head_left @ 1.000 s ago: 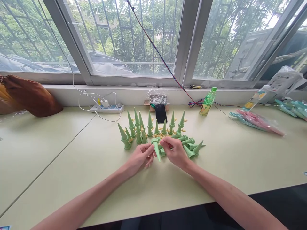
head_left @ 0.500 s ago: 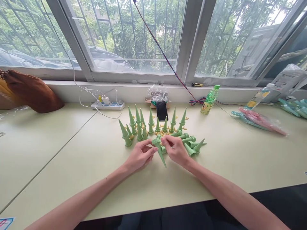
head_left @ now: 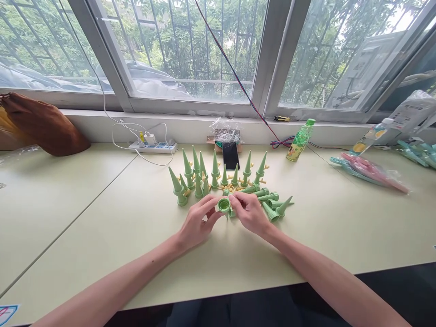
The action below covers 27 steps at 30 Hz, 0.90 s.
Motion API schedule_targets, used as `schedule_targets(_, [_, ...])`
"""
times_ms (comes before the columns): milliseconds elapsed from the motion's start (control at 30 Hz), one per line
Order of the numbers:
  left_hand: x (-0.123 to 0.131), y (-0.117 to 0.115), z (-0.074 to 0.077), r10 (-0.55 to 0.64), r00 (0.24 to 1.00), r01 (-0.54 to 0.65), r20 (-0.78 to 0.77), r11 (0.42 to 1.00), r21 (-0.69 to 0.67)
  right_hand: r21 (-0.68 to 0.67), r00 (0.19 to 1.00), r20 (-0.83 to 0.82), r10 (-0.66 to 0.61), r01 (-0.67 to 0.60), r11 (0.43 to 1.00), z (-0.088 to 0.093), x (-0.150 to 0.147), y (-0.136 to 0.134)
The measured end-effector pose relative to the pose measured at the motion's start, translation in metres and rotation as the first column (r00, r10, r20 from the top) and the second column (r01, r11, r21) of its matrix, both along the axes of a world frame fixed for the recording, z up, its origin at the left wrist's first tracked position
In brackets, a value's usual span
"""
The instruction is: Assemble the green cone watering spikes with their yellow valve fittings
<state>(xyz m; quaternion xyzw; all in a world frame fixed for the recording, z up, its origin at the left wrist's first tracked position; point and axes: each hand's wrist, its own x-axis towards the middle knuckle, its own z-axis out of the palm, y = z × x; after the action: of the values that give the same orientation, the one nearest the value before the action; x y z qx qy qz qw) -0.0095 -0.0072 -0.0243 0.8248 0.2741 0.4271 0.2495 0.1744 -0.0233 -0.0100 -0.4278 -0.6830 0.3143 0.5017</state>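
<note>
My left hand grips a green plastic watering spike between thumb and fingers, its round open end facing me. At the spike's right side, my right hand is closed in a pinch against the collar. What sits between those right fingertips is hidden. Behind my hands, several green spikes stand point up, many with small yellow valves on their sides. Loose yellow valves lie among them. To the right of my right hand, more green spikes lie on their sides in a pile, with one standing tilted.
A black phone leans on a small box at the back. Along the sill are a power strip with white cables, a green bottle and a clear bottle. Bagged pink and teal items lie right; a brown bag sits left.
The spike in my left hand has turned from pointing down towards me to showing its open end. My left fingers have shifted on it; my right hand stays in place.
</note>
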Motion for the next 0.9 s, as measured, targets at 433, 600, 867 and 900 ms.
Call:
schedule_targets(433, [0.007,-0.006,0.008,0.116,0.993,-0.116,0.011,0.993,0.006,-0.084,0.994,-0.104,-0.025,0.016,0.996,-0.001,-0.002,-0.003])
schedule_targets(600, [0.008,-0.005,0.010,0.161,0.980,-0.112,0.121,0.934,-0.339,-0.044,0.984,-0.142,-0.105,0.100,0.994,-0.008,0.004,0.003])
schedule_targets(867, [0.005,-0.002,0.014,-0.086,0.954,0.276,0.286,0.618,-0.736,0.110,0.994,0.089,-0.062,0.052,0.993,-0.002,0.003,0.001])
schedule_targets(900, [0.005,-0.002,0.013,-0.094,0.950,0.291,0.297,0.606,-0.741,0.120,0.994,0.098,-0.053,0.041,0.992,-0.002,0.002,0.000])
